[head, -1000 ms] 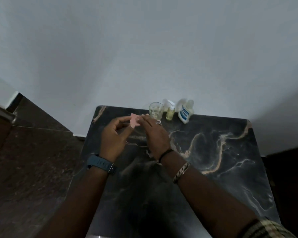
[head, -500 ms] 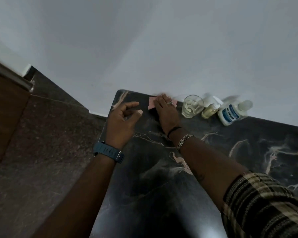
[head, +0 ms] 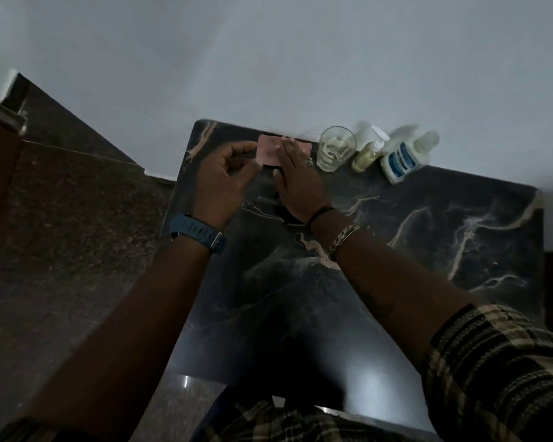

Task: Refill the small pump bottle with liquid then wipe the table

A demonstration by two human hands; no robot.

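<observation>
Right hand (head: 296,180) flat, fingers extended, pressing pink cloth (head: 270,151) onto table (head: 428,250). Left hand (head: 224,177) pinching cloth's left edge.

Dim, motion-blurred view with wide-angle edge distortion.

Both arms extended forward. Left hand (head: 225,178) fingers curled, pinching. Right hand (head: 297,183) flat, palm down, fingers straight.

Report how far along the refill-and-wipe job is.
Refill looks done: the small pump bottle stands capped beside the glass and larger bottle. In hand: the right hand presses a pink cloth flat; the left hand pinches its edge. Left: wiping the table.
</observation>
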